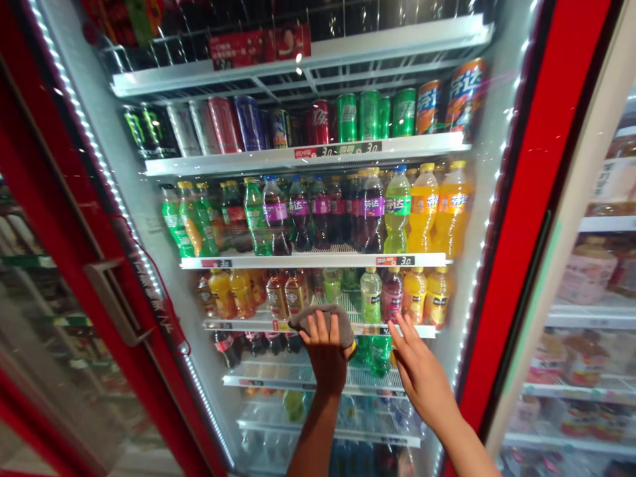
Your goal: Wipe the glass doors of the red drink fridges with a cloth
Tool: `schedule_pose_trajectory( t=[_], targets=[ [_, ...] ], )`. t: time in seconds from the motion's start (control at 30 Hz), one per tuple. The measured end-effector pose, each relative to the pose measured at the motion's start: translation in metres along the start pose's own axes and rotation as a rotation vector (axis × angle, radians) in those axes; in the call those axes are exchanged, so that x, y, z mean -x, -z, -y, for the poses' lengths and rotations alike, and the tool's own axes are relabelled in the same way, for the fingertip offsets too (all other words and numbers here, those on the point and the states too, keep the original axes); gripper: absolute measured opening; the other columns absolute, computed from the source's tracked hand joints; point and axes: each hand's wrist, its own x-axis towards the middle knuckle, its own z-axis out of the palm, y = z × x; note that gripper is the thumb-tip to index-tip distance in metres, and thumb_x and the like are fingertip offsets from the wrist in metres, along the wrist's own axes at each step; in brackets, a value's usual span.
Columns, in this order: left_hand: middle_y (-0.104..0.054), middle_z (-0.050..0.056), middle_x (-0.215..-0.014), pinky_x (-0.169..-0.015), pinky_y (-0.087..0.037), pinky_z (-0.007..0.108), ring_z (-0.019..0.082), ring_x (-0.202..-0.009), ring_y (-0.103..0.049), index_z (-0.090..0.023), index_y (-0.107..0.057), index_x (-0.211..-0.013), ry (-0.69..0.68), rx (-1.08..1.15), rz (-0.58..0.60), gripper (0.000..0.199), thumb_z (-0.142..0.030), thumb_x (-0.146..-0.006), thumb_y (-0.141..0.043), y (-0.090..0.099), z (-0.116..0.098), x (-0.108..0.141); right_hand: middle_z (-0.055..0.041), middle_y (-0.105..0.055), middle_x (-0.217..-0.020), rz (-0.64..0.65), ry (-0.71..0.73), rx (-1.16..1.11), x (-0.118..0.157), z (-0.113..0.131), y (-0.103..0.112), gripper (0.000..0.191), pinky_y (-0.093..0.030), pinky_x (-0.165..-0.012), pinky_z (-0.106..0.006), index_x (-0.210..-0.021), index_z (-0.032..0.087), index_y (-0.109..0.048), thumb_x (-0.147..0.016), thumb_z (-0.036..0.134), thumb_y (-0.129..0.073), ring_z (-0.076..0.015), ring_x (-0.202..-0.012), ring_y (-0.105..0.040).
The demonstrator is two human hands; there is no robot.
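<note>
A grey cloth (318,319) is spread under the fingers of my left hand (325,351), which presses it flat against the glass door of a drinks fridge. Something yellow and black shows at the cloth's lower right edge. My right hand (420,371) is to the right, fingers stretched out and slightly apart, with nothing in it. Its fingertips are near the price strip of a shelf (427,331). Behind both hands stand bottles, among them a green one (379,356) between the hands.
Several shelves of cans and bottles fill the fridge. A red door frame (521,232) runs down the right, and another red frame with a metal handle (116,301) stands at the left. More stocked shelves (591,318) show at the far right.
</note>
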Motion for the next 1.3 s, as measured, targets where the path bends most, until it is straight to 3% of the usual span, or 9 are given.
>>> schedule_pose_trajectory(
  t=[0.17, 0.27, 0.37, 0.53, 0.7, 0.8, 0.97, 1.2, 1.3],
  targets=[
    [-0.047, 0.019, -0.153, -0.115, -0.028, 0.071, 0.044, -0.143, -0.041, -0.028, -0.057, -0.141, -0.132, 0.031, 0.095, 0.085, -0.036, -0.063, -0.091, 0.000, 0.001, -0.012, -0.0025, -0.020, -0.168, 0.023, 0.030, 0.023, -0.013, 0.016, -0.010, 0.082, -0.038, -0.119, -0.053, -0.161, 0.039, -0.004, -0.094, 0.003, -0.035, -0.0236, -0.155, -0.015],
    [-0.043, 0.013, -0.156, -0.122, -0.020, 0.064, 0.039, -0.147, -0.035, -0.035, -0.052, -0.146, -0.189, 0.042, 0.067, 0.088, -0.034, -0.066, -0.090, 0.012, 0.023, -0.046, -0.0035, -0.019, -0.169, 0.035, 0.007, 0.058, -0.018, 0.028, -0.018, 0.083, -0.038, -0.119, -0.055, -0.161, 0.039, -0.001, -0.094, 0.003, -0.036, -0.0252, -0.155, -0.014],
    [-0.034, 0.015, -0.161, -0.123, -0.017, 0.064, 0.039, -0.151, -0.026, -0.029, -0.045, -0.151, -0.083, 0.021, -0.015, 0.093, -0.031, -0.068, -0.087, 0.023, 0.053, -0.064, -0.0054, -0.016, -0.169, 0.042, -0.024, 0.113, -0.020, 0.036, -0.032, 0.084, -0.039, -0.118, -0.055, -0.161, 0.037, 0.001, -0.095, 0.005, -0.039, -0.0275, -0.155, -0.013],
    [-0.035, 0.022, -0.159, -0.115, -0.024, 0.073, 0.045, -0.148, -0.029, -0.021, -0.049, -0.148, -0.014, 0.005, 0.000, 0.086, -0.029, -0.071, -0.085, 0.012, 0.081, -0.029, -0.0081, -0.010, -0.170, 0.001, -0.086, 0.201, -0.018, 0.042, -0.057, 0.086, -0.040, -0.116, -0.057, -0.161, 0.034, 0.008, -0.096, 0.006, -0.041, -0.0293, -0.155, -0.010],
    [-0.042, 0.015, -0.157, -0.116, -0.024, 0.073, 0.044, -0.146, -0.035, -0.034, -0.054, -0.144, -0.159, 0.056, 0.158, 0.090, -0.036, -0.062, -0.092, 0.000, 0.081, -0.006, -0.0065, -0.006, -0.170, 0.004, -0.145, 0.217, -0.017, 0.047, -0.064, 0.087, -0.044, -0.114, -0.053, -0.160, 0.035, 0.007, -0.095, 0.005, -0.041, -0.0289, -0.155, -0.012],
    [-0.037, 0.009, -0.161, -0.121, -0.021, 0.064, 0.036, -0.150, -0.030, -0.040, -0.043, -0.150, -0.231, 0.076, 0.165, 0.097, -0.031, -0.066, -0.090, 0.019, 0.093, -0.036, -0.0074, -0.006, -0.170, 0.012, -0.157, 0.222, -0.016, 0.049, -0.063, 0.085, -0.046, -0.112, -0.052, -0.161, 0.035, 0.007, -0.096, 0.008, -0.042, -0.0297, -0.155, -0.011],
    [-0.012, 0.015, -0.168, -0.121, -0.017, 0.065, 0.038, -0.155, -0.010, -0.026, -0.025, -0.160, -0.004, 0.033, 0.074, 0.103, -0.021, -0.074, -0.081, 0.054, 0.129, -0.085, -0.0096, -0.007, -0.170, -0.002, -0.160, 0.235, -0.014, 0.050, -0.065, 0.085, -0.047, -0.111, -0.052, -0.162, 0.033, 0.003, -0.096, 0.012, -0.047, -0.0320, -0.154, -0.010],
    [-0.031, 0.023, -0.161, -0.114, -0.026, 0.072, 0.047, -0.149, -0.026, -0.021, -0.047, -0.149, -0.061, 0.030, 0.134, 0.091, -0.042, -0.069, -0.086, 0.027, 0.116, -0.015, -0.0121, -0.008, -0.169, -0.033, -0.143, 0.187, -0.013, 0.052, -0.065, 0.077, -0.045, -0.109, -0.062, -0.163, 0.030, -0.006, -0.098, 0.020, -0.047, -0.0375, -0.153, -0.011],
    [-0.031, 0.021, -0.162, -0.114, -0.029, 0.070, 0.045, -0.148, -0.030, -0.026, -0.045, -0.151, -0.111, 0.005, 0.197, 0.096, -0.041, -0.067, -0.088, 0.032, 0.102, -0.022, -0.0114, -0.011, -0.169, -0.063, -0.152, 0.109, -0.017, 0.063, -0.060, 0.063, -0.046, -0.108, -0.063, -0.160, 0.029, -0.026, -0.100, 0.025, -0.045, -0.0387, -0.152, -0.018]
  ],
)
